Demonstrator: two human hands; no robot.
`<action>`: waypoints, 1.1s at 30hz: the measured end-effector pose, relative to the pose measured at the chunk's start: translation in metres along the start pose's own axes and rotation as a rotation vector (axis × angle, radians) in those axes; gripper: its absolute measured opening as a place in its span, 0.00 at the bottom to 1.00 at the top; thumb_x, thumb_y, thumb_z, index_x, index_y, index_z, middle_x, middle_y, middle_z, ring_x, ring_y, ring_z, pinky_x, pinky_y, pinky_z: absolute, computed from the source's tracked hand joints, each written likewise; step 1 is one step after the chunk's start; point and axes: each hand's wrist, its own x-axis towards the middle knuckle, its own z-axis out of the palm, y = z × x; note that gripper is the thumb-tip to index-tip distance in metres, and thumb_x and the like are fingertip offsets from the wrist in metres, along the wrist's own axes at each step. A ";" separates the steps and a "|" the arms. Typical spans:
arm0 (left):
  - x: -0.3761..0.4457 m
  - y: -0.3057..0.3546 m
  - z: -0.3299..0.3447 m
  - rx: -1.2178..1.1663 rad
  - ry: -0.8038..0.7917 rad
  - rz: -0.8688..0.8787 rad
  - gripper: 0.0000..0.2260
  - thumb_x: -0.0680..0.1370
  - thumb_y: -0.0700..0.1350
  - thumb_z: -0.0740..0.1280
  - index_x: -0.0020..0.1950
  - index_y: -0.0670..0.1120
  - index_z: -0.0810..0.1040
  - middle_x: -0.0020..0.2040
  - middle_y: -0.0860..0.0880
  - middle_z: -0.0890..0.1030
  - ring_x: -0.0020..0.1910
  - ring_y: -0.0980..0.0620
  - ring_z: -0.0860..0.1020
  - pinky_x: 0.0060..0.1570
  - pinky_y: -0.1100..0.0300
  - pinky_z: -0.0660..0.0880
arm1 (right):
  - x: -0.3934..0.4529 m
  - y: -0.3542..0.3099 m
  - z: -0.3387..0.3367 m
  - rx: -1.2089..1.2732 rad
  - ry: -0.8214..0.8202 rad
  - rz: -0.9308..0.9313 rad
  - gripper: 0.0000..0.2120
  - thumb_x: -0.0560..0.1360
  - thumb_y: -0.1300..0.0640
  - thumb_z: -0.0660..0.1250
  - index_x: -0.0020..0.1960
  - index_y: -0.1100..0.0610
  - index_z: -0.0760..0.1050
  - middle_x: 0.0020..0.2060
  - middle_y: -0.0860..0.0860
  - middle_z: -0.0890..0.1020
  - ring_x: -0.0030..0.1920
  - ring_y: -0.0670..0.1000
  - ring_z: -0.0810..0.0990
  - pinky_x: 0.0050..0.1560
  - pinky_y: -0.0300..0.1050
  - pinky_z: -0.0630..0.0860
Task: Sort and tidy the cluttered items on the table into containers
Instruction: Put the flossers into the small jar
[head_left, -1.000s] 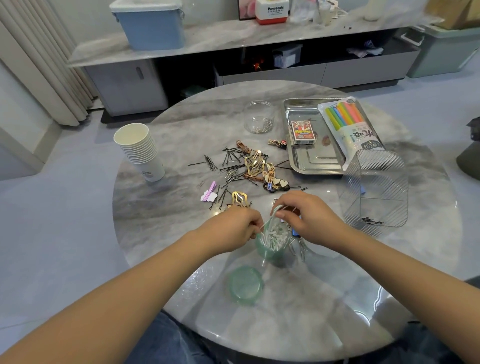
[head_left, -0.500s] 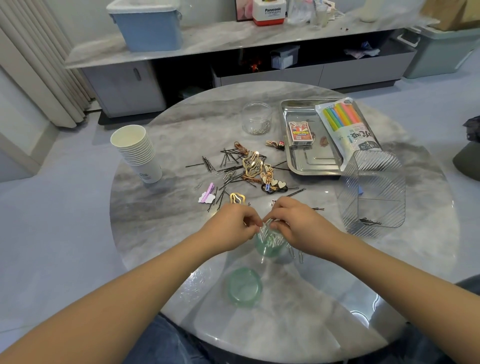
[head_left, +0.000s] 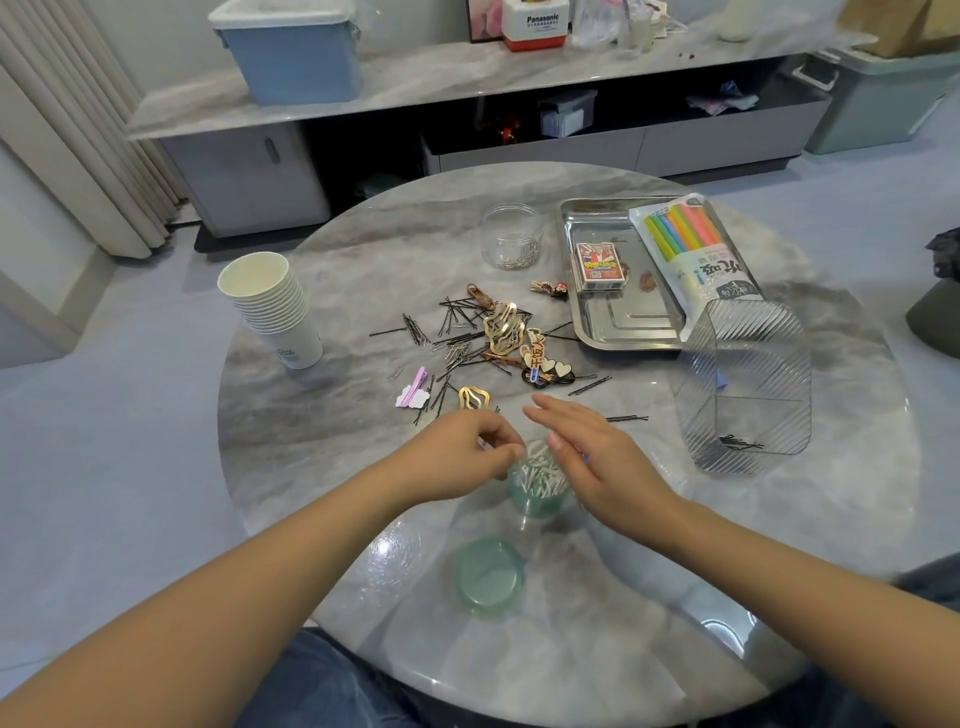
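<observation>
The right hand (head_left: 597, 457) has let go and spread flat over the green jar (head_left: 537, 486) — the swabs (head_left: 540, 470) now sit inside. The left hand (head_left: 467, 449) stays loosely curled at the rim, seemingly empty; the lid (head_left: 488, 577) likely comes next.

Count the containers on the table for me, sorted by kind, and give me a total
Green jar holding white sticks: 1
Clear round jar with paper clips: 1
Clear ribbed bin: 1
Metal tray: 1
Stack of paper cups, taken as one: 1
Total: 5
The green lid lying near the table edge is not counted.
</observation>
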 end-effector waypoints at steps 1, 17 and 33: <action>-0.001 0.000 -0.001 -0.041 -0.020 -0.006 0.05 0.76 0.48 0.69 0.48 0.48 0.79 0.47 0.48 0.82 0.44 0.51 0.82 0.47 0.56 0.79 | -0.001 0.000 0.001 0.038 0.006 0.008 0.21 0.78 0.52 0.53 0.69 0.54 0.69 0.69 0.46 0.68 0.69 0.40 0.61 0.69 0.32 0.54; 0.003 -0.005 0.003 -0.005 0.057 0.028 0.07 0.72 0.49 0.73 0.42 0.53 0.75 0.41 0.55 0.79 0.42 0.55 0.79 0.45 0.60 0.75 | -0.011 0.001 0.009 0.146 0.107 -0.067 0.20 0.78 0.58 0.53 0.69 0.48 0.66 0.68 0.43 0.68 0.70 0.40 0.63 0.72 0.38 0.57; 0.003 -0.018 0.018 0.435 0.215 0.382 0.15 0.78 0.53 0.62 0.58 0.48 0.82 0.46 0.49 0.82 0.45 0.49 0.78 0.45 0.55 0.74 | -0.025 0.005 0.020 0.238 0.100 0.150 0.16 0.79 0.59 0.60 0.66 0.51 0.73 0.64 0.40 0.71 0.66 0.36 0.67 0.64 0.24 0.59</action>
